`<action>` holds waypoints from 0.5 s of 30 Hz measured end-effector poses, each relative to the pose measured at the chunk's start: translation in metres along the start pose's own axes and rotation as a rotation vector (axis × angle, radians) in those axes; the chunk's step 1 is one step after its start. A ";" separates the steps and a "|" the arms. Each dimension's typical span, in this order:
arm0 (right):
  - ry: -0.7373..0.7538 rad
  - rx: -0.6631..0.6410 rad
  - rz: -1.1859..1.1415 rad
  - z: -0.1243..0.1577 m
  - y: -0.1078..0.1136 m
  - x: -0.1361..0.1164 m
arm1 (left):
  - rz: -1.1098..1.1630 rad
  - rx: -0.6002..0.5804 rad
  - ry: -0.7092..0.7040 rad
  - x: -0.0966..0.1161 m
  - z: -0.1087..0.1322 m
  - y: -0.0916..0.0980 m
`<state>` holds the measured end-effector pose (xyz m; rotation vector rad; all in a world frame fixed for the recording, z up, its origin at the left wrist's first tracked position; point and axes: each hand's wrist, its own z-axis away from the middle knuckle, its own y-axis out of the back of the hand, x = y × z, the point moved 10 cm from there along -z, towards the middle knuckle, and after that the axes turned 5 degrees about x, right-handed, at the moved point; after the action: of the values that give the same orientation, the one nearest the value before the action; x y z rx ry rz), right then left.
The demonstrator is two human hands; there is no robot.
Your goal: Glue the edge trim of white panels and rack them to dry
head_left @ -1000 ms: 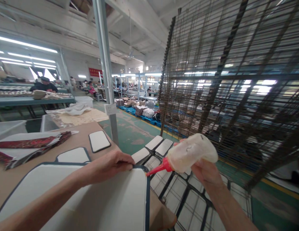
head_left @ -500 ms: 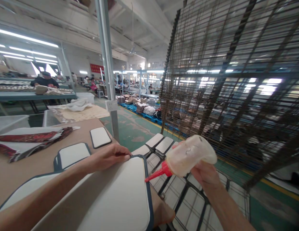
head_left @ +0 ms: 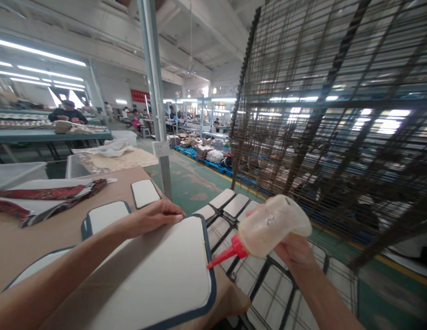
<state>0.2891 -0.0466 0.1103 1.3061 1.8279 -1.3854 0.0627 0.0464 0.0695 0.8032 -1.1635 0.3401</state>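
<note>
Translucent plastic suggests the bottle (head_left: 273, 224) is light and squeezable, best held around its belly, where the right hand (head_left: 295, 250) is wrapped; its red nozzle (head_left: 229, 255) meets the dark border (head_left: 212, 288) of a white panel (head_left: 175, 261). That panel, over the brown tabletop (head_left: 113, 187), looks thin and bendy; the left hand (head_left: 158, 218) pinches its far edge, sensibly.

Left, near: folded red-patterned fabric (head_left: 44, 196) with white layers; translucent plastic bin (head_left: 20, 175) just behind. Left, far: dark-clothed person (head_left: 68, 112) at long blue-green table (head_left: 37, 136), cloth pile (head_left: 63, 127) in front. Middle: grey metal pole (head_left: 154, 91) with white socket box (head_left: 160, 148). Far: red banner (head_left: 140, 96), hanging ceiling fan (head_left: 191, 68), blue pallets (head_left: 215, 166) bearing piled goods (head_left: 203, 151). Right: tall dark wire-mesh rack (head_left: 330, 91) over green floor (head_left: 185, 183).
</note>
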 end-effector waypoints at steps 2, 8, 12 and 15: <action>0.013 -0.011 -0.013 0.002 0.003 0.002 | 0.035 0.001 0.020 -0.002 0.001 0.000; 0.029 -0.033 0.022 0.009 0.017 0.012 | 0.069 0.037 0.036 -0.004 0.004 0.005; -0.024 -0.062 0.015 0.012 0.014 0.013 | 0.059 0.077 0.013 -0.003 0.006 0.011; -0.001 -0.023 -0.015 0.011 0.012 0.009 | 0.082 0.120 0.028 -0.004 0.008 0.014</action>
<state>0.2941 -0.0529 0.0940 1.2825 1.8510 -1.3686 0.0466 0.0512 0.0723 0.8543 -1.1605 0.4919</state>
